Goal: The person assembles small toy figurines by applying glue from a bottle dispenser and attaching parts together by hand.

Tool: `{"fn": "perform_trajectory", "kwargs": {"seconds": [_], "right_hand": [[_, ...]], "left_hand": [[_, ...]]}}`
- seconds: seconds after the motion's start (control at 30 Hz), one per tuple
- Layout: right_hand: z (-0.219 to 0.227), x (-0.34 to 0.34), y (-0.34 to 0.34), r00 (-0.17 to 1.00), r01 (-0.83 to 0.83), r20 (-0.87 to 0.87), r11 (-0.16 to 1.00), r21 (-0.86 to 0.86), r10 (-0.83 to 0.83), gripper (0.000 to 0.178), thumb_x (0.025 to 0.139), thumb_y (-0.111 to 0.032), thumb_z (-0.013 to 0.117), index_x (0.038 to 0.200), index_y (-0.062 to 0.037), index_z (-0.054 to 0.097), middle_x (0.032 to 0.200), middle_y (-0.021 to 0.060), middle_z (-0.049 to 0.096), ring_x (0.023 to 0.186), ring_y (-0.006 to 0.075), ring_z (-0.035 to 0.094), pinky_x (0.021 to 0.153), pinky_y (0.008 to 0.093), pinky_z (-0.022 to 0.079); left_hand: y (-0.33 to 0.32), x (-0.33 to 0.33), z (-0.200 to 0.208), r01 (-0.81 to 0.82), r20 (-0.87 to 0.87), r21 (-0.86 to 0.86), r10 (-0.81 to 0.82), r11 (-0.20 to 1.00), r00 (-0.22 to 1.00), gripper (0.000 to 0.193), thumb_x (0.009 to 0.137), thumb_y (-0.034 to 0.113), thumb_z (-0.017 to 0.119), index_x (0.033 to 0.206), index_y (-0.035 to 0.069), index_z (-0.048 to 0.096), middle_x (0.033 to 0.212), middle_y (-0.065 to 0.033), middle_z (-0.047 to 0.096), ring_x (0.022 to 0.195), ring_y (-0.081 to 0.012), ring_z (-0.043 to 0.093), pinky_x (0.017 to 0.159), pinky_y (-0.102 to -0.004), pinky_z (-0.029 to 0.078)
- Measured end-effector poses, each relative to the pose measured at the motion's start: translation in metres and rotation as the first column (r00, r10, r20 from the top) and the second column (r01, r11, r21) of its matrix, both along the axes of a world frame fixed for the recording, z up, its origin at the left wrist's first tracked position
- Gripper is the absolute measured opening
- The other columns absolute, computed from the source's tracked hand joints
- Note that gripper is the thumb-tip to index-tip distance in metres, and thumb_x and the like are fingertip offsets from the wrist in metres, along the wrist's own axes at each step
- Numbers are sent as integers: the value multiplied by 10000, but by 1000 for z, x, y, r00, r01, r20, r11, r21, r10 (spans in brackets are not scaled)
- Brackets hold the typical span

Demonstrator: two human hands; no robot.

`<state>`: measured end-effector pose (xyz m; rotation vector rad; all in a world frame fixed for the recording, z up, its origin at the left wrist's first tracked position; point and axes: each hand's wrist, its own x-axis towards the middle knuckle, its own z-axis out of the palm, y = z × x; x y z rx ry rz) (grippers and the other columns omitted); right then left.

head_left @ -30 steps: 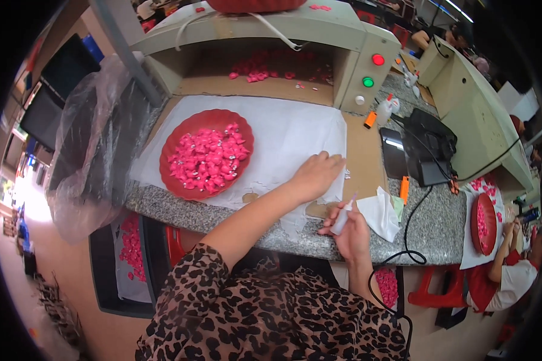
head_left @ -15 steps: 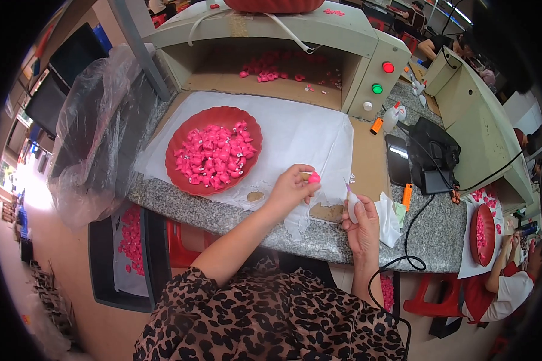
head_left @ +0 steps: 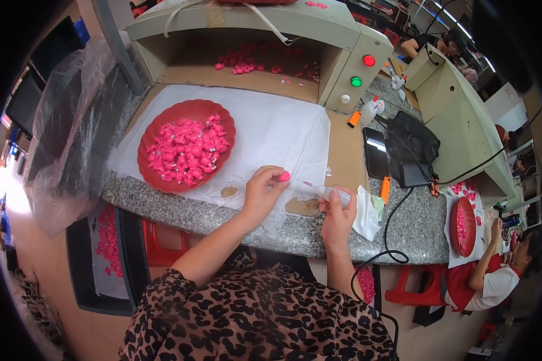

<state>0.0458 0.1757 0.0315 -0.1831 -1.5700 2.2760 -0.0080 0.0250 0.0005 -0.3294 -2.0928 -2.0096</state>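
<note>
Between the fingertips of my left hand (head_left: 261, 191) is a small bright pink piece (head_left: 284, 176), too small to tell its exact kind. My right hand (head_left: 338, 215) is closed around a white squeeze bottle (head_left: 334, 195). The bottle's thin needle tip (head_left: 307, 183) points left toward the pink piece, with a gap between them. Left of my hands, a red scalloped bowl (head_left: 144, 157) holds a heap of small pink pieces (head_left: 186, 150), some with silvery spots. Under the bowl and my hands lies white paper (head_left: 283, 129), torn at its front edge.
A beige box-shaped machine (head_left: 241, 24) stands behind, pink pieces inside. Lighters (head_left: 384, 190), a phone (head_left: 376, 153) and a black bag (head_left: 412, 150) lie right. A black cable (head_left: 397, 240) hangs beside my right arm. A grey bin (head_left: 78, 265) sits below left; a co-worker (head_left: 487, 274) sits right.
The bottle has tipped from upright to lying leftward, its needle now aimed at the pink piece. My left hand still pinches that piece. The whole view has shifted slightly.
</note>
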Motion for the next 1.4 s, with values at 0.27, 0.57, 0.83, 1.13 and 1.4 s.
{"fn": "perform_trajectory", "kwargs": {"seconds": [0.27,0.57,0.83,1.13,1.4], "right_hand": [[-10,6,-11,984,91,-179,895,436,-13,201,834,-119,523,957,-5,413,881,71,482,688,107,491,594,219,417],[-14,5,-11,982,56,-185,863,503,44,192,837,-110,514,947,7,409,919,81,445,739,124,501,654,226,444],[-16,4,-10,980,72,-194,825,560,46,182,835,-103,520,935,7,416,904,84,448,726,126,505,637,221,442],[-15,4,-11,978,81,-203,829,553,40,178,832,-91,521,934,11,417,906,88,451,729,128,506,638,226,445],[-15,3,-11,979,92,-201,806,585,34,181,830,-91,522,929,15,413,902,88,449,734,130,504,640,230,450]], "left_hand": [[1,4,3,-6,-73,-68,1,998,997,204,665,-44,637,850,23,584,909,-79,551,710,-129,562,618,-225,464],[0,6,5,24,-34,-92,-28,995,999,204,686,-36,636,879,7,587,949,-98,542,764,-128,553,648,-216,470],[-1,5,5,27,-30,-85,-29,996,999,202,687,-36,635,878,7,586,951,-105,545,772,-137,559,650,-221,475],[-1,5,3,19,-45,-87,-23,996,999,209,678,-39,640,875,9,587,949,-110,549,766,-143,563,646,-224,477],[-2,6,4,16,-35,-91,-19,996,999,206,678,-41,636,872,10,591,951,-106,550,764,-141,563,648,-223,477]]}}
